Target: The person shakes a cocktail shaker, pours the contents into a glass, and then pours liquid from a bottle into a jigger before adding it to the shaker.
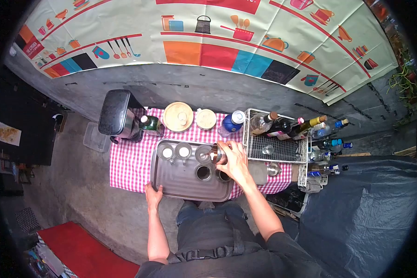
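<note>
Overhead: right hand [235, 162] grips shaker [219, 154] over tray [180, 187]; glasses [175, 151] hold white contents.

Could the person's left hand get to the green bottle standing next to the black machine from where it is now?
Probably yes. The left hand rests on the near corner of the tray; the green bottle stands beyond the tray's far left corner, and only bare checked cloth lies between.

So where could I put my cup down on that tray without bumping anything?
The grey metal tray is bare along its front left part, between the left hand on its edge and the dark cups. Its back row of glass jars and the spot under the right hand are crowded.
</note>
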### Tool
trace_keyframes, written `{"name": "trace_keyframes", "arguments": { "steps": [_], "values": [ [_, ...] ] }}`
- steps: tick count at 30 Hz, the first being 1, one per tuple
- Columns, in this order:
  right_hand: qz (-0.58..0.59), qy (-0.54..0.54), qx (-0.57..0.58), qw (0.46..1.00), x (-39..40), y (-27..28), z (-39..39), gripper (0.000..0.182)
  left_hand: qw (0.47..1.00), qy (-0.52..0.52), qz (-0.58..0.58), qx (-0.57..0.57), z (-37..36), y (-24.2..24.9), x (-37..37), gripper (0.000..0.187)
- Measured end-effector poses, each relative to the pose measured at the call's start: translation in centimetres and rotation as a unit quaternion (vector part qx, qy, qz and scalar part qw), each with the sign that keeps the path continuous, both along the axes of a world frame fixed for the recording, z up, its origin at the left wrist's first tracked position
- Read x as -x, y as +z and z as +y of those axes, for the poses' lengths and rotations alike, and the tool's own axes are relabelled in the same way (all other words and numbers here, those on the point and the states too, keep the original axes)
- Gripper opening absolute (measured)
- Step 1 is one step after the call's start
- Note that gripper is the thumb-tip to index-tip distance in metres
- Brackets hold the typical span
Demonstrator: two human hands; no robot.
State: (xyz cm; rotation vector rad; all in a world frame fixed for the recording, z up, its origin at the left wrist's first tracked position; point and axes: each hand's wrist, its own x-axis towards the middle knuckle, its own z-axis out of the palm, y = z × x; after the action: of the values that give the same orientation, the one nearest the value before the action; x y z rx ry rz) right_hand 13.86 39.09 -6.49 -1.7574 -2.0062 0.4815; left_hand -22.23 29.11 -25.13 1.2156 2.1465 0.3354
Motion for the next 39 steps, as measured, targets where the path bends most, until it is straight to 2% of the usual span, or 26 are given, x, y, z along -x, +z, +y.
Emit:
{"name": "trace_keyframes", "arguments": {
  "steps": [7, 26, 29, 31, 39],
  "values": [
    [-0.002, 0.004, 0.003, 1.000, 0.0, 0.2, 0.0, 0.082, 1.000, -0.008, 0.005, -0.024, -0.3, -1.2, 0.5, 0.063],
    [0.001, -0.002, -0.015, 1.000, -0.4, 0.1, 0.0, 0.083, 0.999, 0.003, 0.007, -0.032, -0.4, -1.7, 0.4, 0.061],
    [0.041, -0.010, 0.013, 0.999, -0.9, 0.3, -0.1, 0.084, 0.999, 0.001, 0.005, -0.032, -0.3, -1.6, 0.5, 0.061],
    [0.114, -0.026, 0.025, 0.993, -1.4, 0.6, -0.1, 0.086, 1.000, -0.006, 0.016, -0.022, -0.2, -1.4, 0.4, 0.061],
    [0.180, -0.109, 0.046, 0.977, -4.7, 2.2, -2.3, 0.087, 1.000, 0.002, -0.001, -0.021, -0.1, -0.8, 0.2, 0.061]
  ]
}}
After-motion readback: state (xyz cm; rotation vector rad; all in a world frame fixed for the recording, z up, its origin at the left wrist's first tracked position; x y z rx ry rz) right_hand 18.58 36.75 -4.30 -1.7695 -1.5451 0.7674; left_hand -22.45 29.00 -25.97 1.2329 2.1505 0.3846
